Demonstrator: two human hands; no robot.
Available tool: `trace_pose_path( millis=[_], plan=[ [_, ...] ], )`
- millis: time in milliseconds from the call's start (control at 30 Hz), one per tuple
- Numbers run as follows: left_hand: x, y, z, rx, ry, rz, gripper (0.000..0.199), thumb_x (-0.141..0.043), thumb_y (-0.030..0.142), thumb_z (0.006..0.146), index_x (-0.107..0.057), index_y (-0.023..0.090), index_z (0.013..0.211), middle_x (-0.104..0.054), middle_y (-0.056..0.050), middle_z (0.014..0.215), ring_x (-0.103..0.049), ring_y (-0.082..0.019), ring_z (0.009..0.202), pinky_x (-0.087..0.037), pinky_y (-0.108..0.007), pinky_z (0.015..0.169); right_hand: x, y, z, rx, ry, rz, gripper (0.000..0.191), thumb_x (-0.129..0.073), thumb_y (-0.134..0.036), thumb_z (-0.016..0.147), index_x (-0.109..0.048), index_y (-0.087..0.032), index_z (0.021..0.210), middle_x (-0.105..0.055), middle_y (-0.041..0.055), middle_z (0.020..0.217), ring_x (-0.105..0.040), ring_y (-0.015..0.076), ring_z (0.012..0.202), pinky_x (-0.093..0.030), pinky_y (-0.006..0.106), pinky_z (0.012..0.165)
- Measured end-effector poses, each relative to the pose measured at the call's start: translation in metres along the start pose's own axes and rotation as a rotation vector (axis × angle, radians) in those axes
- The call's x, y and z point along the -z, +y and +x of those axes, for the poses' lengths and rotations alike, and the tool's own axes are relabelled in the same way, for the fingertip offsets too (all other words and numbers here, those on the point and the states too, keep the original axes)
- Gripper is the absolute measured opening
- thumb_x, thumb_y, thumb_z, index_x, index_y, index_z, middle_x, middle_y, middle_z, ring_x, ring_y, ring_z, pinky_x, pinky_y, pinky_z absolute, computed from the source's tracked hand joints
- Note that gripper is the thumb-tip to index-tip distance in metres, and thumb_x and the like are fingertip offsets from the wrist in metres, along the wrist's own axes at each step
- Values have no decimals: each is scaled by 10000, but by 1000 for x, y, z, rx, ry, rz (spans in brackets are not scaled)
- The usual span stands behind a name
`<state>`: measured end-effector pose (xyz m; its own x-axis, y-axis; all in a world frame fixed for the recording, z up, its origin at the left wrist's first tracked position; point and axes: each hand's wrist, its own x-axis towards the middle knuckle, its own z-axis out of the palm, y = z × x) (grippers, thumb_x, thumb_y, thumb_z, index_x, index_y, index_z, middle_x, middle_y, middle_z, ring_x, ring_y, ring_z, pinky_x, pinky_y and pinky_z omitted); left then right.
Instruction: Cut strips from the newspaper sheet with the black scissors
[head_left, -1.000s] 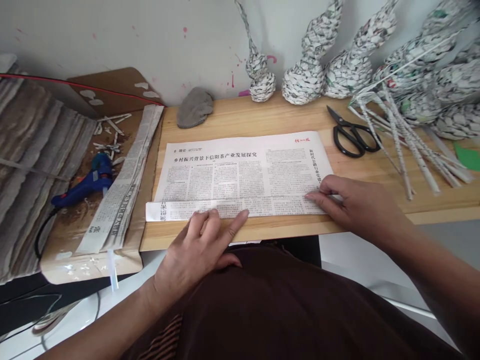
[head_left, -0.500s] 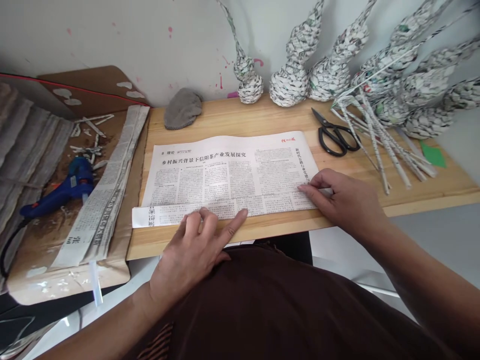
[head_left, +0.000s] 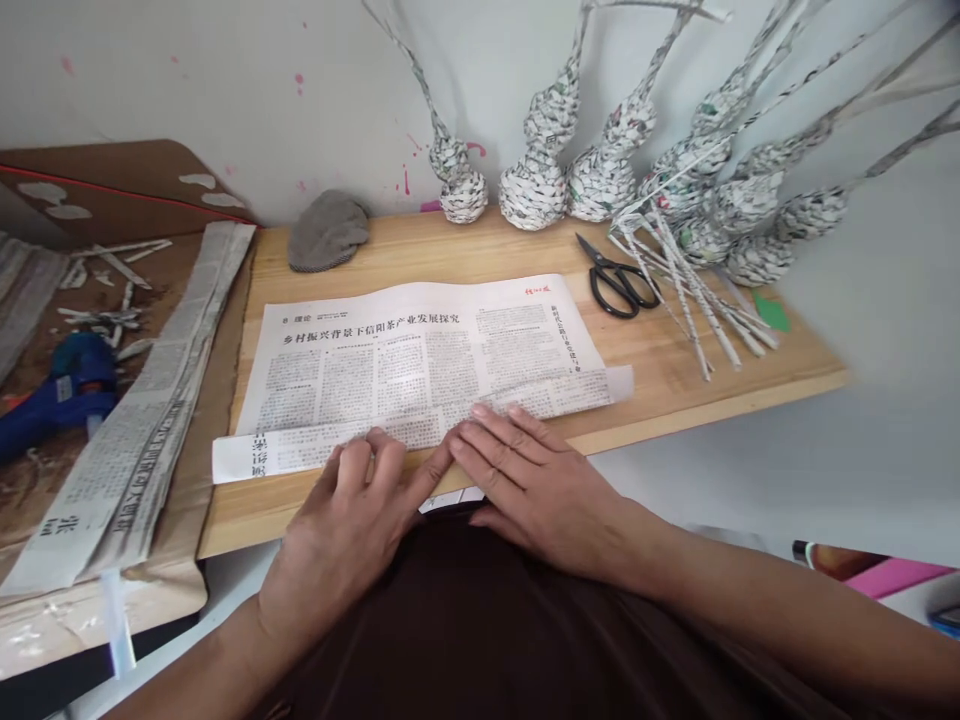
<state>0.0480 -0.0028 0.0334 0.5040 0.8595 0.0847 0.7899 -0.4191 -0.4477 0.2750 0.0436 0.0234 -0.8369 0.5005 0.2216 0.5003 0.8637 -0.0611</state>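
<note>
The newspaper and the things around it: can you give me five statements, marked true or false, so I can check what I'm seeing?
1. The left hand and the right hand both touch the newspaper. True.
2. The scissors are in the right hand. False: they lie on the table.
3. The newspaper's near edge is folded over in a strip. True.
4. The blue glue gun lies on the newspaper. False: it lies on the cardboard at the left.
5. Several woven paper shapes are at the back of the table. True.

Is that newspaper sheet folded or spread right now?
Partly folded: the newspaper sheet has its near edge turned up in a strip; the rest lies spread, headline showing.
</note>
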Motion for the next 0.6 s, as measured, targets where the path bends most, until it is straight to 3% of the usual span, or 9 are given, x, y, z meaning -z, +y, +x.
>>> trace_pose_path(
  millis=[100,267,600],
  plan=[
    [-4,-1,-1,-19,9,42,556,-540,237,951,-448,293,1497,-629,-127,1084,-592,-270,906,-536,-404,798,-4,-8,6,-7,-19,-82,626,-458,-350,1028,-351,19,1522,-397,235,1562,-284,361,1488,-247,510,1241],
    [-6,2,-2,15,58,-11,700,-508,182,947,-256,303,1589,-633,-134,1095,-613,-291,903,-544,-426,777,-2,-5,-2,-61,-44,-150,654,-487,-376,1014,-359,21,1517,-389,230,1564,-312,353,1480,-280,520,1229],
    [2,1,-1,-22,5,146,750,-536,194,939,-199,280,1604,-645,-141,1102,-610,-277,892,-527,-342,668,15,46,-51,-204,-48,-212,686,-504,-456,1012,-348,-38,1534,-427,199,1545,-325,343,1477,-305,592,1190]
  ],
)
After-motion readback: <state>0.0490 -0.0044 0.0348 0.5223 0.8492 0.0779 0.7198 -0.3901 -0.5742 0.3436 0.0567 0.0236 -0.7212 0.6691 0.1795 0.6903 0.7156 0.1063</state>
